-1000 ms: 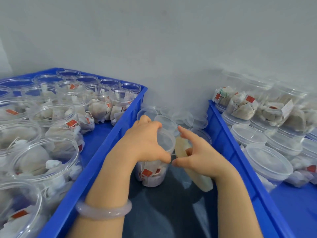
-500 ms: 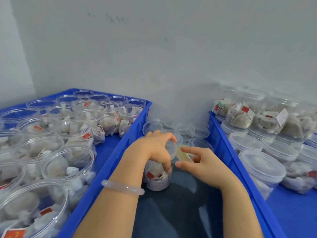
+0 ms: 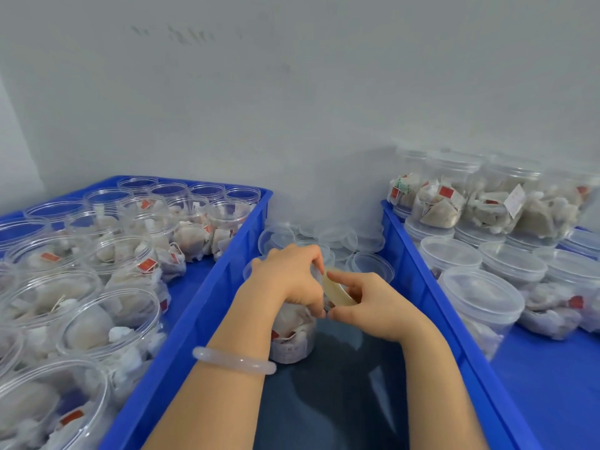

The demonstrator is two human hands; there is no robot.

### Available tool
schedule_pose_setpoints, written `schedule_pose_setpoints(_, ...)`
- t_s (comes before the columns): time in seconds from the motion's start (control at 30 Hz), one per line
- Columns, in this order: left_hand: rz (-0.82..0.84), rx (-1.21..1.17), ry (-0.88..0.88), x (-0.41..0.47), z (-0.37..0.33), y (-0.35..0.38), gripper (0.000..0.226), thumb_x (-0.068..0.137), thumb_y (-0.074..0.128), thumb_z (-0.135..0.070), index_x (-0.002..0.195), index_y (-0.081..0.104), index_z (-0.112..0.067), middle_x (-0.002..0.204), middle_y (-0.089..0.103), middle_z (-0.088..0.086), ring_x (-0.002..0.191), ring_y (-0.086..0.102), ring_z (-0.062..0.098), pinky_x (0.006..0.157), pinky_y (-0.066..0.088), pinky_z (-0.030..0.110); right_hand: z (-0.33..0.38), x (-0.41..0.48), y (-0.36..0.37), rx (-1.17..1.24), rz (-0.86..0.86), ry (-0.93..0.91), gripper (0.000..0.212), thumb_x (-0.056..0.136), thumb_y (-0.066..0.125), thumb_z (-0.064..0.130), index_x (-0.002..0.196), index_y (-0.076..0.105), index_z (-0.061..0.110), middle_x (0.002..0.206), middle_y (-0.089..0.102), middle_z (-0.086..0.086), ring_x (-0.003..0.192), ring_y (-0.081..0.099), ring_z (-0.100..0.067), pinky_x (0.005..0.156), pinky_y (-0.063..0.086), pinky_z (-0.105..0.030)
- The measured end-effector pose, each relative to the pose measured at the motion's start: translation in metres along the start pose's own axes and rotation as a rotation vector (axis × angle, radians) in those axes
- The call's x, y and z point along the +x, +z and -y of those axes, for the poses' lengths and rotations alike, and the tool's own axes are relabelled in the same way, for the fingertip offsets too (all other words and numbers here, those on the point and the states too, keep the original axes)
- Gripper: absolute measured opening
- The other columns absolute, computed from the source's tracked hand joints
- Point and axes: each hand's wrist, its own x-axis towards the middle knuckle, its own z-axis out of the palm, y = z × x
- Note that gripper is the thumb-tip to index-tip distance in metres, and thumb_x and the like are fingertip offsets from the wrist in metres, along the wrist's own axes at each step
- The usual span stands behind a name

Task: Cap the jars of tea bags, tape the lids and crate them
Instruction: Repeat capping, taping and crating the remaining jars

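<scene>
A clear jar of tea bags (image 3: 290,339) stands on the dark surface between two blue crates. My left hand (image 3: 289,276) grips the jar's lidded top from above, fingers curled round the rim. My right hand (image 3: 367,300) holds a pale yellowish roll of tape (image 3: 336,289) right against the jar's lid, thumb and fingers pinching near the rim. The lid itself is mostly hidden under my left hand.
The left blue crate (image 3: 207,306) holds several open jars of tea bags. The right blue crate (image 3: 418,274) holds several capped jars, some stacked. A heap of loose clear lids (image 3: 337,238) lies behind the jar by the grey wall.
The view tilted upward, so hands and jar sit lower in frame. My right hand has brought the tape roll up against the jar's lid, closer to my left hand.
</scene>
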Motion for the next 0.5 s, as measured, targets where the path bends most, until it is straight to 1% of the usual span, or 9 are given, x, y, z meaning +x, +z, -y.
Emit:
schedule_pose_setpoints(0.07, -0.107, 0.001, -0.034, 0.002, -0.009, 0.007, 0.032, 0.061, 0.068, -0.024, 0.083, 0.047, -0.031, 0.088, 0.048, -0.01, 0.098, 0.04, 0.021, 0.078, 0.024, 0.04, 0.003, 0.002, 0.002, -0.061, -0.033, -0.003, 0.032, 0.075, 0.057, 0.009, 0.096, 0.064, 0.032, 0.071, 0.06, 0.001, 0.06, 0.048, -0.008, 0.057, 0.041, -0.023)
schedule_pose_setpoints(0.13, -0.2, -0.028, -0.059, 0.004, -0.012, 0.014, 0.02, 0.062, 0.059, -0.025, 0.079, 0.048, -0.028, 0.085, 0.053, -0.007, 0.099, 0.042, 0.022, 0.079, 0.023, 0.041, 0.007, 0.005, 0.011, -0.155, -0.116, 0.014, 0.03, 0.077, 0.052, 0.006, 0.093, 0.064, 0.029, 0.077, 0.065, 0.001, 0.07, 0.056, -0.012, 0.059, 0.046, -0.025)
schedule_pose_setpoints(0.2, -0.249, -0.053, -0.09, 0.007, -0.011, 0.015, 0.015, 0.065, 0.058, -0.026, 0.077, 0.049, -0.026, 0.082, 0.055, -0.007, 0.099, 0.044, 0.022, 0.079, 0.024, 0.042, 0.012, 0.006, 0.024, -0.229, -0.176, 0.053, 0.023, 0.081, 0.05, 0.005, 0.095, 0.061, 0.018, 0.087, 0.065, -0.007, 0.084, 0.058, -0.023, 0.07, 0.051, -0.036)
schedule_pose_setpoints(0.23, -0.257, -0.054, -0.107, 0.009, -0.01, 0.014, 0.014, 0.066, 0.058, -0.026, 0.077, 0.049, -0.026, 0.081, 0.055, -0.007, 0.099, 0.044, 0.023, 0.079, 0.024, 0.042, 0.015, 0.004, 0.028, -0.248, -0.205, 0.091, 0.022, 0.081, 0.048, 0.004, 0.096, 0.06, 0.015, 0.09, 0.063, -0.008, 0.087, 0.058, -0.026, 0.073, 0.051, -0.038)
schedule_pose_setpoints(0.3, -0.256, -0.059, -0.126, 0.012, -0.011, 0.016, 0.015, 0.066, 0.059, -0.026, 0.078, 0.05, -0.026, 0.084, 0.055, -0.005, 0.1, 0.044, 0.024, 0.079, 0.025, 0.044, 0.022, -0.002, 0.029, -0.295, -0.25, 0.144, 0.026, 0.081, 0.047, 0.004, 0.1, 0.057, 0.017, 0.091, 0.06, -0.006, 0.081, 0.056, -0.022, 0.069, 0.05, -0.035)
schedule_pose_setpoints(0.37, -0.279, -0.073, -0.156, 0.014, -0.01, 0.014, 0.019, 0.066, 0.056, -0.025, 0.084, 0.053, -0.026, 0.092, 0.058, -0.002, 0.104, 0.044, 0.026, 0.081, 0.026, 0.045, 0.027, -0.018, 0.031, -0.334, -0.277, 0.14, 0.026, 0.079, 0.045, 0.005, 0.096, 0.055, 0.022, 0.08, 0.054, 0.001, 0.066, 0.049, -0.016, 0.057, 0.042, -0.03)
schedule_pose_setpoints(0.43, -0.362, -0.113, -0.246, 0.017, -0.003, 0.003, 0.024, 0.068, 0.054, -0.023, 0.091, 0.055, -0.026, 0.101, 0.058, 0.0, 0.109, 0.042, 0.029, 0.079, 0.024, 0.044, 0.032, -0.041, 0.041, -0.328, -0.309, 0.042, 0.019, 0.071, 0.042, 0.011, 0.084, 0.047, 0.024, 0.064, 0.044, 0.004, 0.055, 0.04, -0.015, 0.049, 0.036, -0.033)
schedule_pose_setpoints(0.47, -0.38, -0.139, -0.278, 0.018, 0.0, -0.003, 0.025, 0.068, 0.057, -0.021, 0.093, 0.056, -0.025, 0.104, 0.058, 0.001, 0.111, 0.042, 0.029, 0.079, 0.023, 0.044, 0.033, -0.049, 0.047, -0.319, -0.32, -0.016, 0.018, 0.068, 0.042, 0.014, 0.083, 0.043, 0.024, 0.061, 0.042, 0.002, 0.053, 0.038, -0.017, 0.047, 0.037, -0.035)
schedule_pose_setpoints(0.5, -0.342, -0.124, -0.259, 0.019, -0.001, -0.004, 0.027, 0.066, 0.062, -0.019, 0.093, 0.057, -0.025, 0.104, 0.06, 0.002, 0.111, 0.042, 0.03, 0.081, 0.025, 0.044, 0.03, -0.054, 0.049, -0.326, -0.318, -0.023, 0.019, 0.068, 0.043, 0.015, 0.085, 0.042, 0.024, 0.06, 0.043, 0.001, 0.054, 0.038, -0.019, 0.047, 0.039, -0.036)
